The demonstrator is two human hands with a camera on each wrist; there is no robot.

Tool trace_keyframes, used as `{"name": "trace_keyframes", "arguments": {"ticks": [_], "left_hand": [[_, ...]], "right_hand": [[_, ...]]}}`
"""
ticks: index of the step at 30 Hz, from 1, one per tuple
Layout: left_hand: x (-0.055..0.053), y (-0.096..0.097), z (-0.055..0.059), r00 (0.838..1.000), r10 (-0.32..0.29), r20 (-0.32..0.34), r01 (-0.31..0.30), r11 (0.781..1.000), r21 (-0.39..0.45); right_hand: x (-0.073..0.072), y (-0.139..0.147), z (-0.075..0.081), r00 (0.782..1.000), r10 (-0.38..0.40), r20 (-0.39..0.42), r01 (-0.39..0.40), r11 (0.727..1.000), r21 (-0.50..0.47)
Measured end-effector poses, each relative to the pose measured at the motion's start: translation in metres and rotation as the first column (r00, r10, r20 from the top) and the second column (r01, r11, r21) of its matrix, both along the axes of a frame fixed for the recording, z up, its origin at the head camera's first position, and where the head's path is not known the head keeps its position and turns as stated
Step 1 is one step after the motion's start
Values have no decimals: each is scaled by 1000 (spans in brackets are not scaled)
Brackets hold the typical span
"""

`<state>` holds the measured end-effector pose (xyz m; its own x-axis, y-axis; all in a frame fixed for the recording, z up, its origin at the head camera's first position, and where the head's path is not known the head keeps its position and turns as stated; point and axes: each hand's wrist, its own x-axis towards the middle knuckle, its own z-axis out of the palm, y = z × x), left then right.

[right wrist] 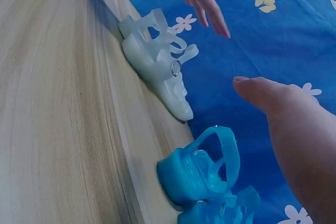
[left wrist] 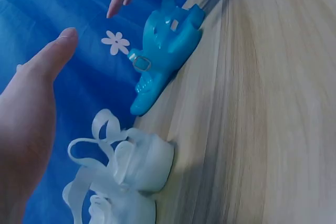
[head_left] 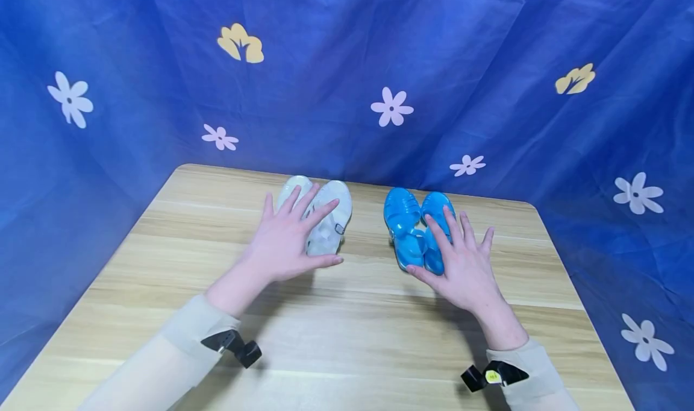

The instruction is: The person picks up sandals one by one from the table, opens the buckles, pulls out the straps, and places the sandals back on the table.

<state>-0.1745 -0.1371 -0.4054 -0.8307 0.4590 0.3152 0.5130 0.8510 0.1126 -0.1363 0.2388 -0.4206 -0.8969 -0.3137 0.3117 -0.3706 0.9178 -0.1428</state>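
A pair of whitish jelly sandals stands on the table, toes toward the back curtain, with a small buckle on the strap. My left hand hovers over them, fingers spread, and covers part of the left sandal. To the right is a pair of blue jelly sandals, also pointing away from me. Over their near right side hangs my right hand, fingers spread. In the left wrist view my left thumb is raised above the whitish sandals. The right wrist view has my right thumb above the blue sandals.
The wood-grain table has its back edge just behind the sandals. A blue flowered curtain surrounds the back and both sides. Each wrist carries a small black camera, one on the left sleeve, the other on the right sleeve.
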Motion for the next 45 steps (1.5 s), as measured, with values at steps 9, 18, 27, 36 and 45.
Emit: {"name": "trace_keyframes", "arguments": {"ticks": [9, 18, 27, 36, 45], "left_hand": [[-6, 19, 0, 999, -47, 1, 47, 998, 47], [-13, 47, -1, 993, -120, -1, 120, 988, 93], [-19, 79, -5, 984, -176, 8, 174, 981, 79], [-23, 104, -11, 979, -183, 93, 175, 981, 88], [-28, 121, -21, 970, -191, 151, 174, 977, 121]], "right_hand": [[-2, 1, -5, 1000, 10, -24, -10, 1000, -20], [-2, 0, -9, 998, 36, -47, -38, 998, -40], [-4, 2, -14, 995, 63, -74, -69, 994, -79], [-9, 4, -21, 985, 124, -117, -140, 980, -143], [-13, 3, -30, 975, 186, -119, -210, 948, -239]]}}
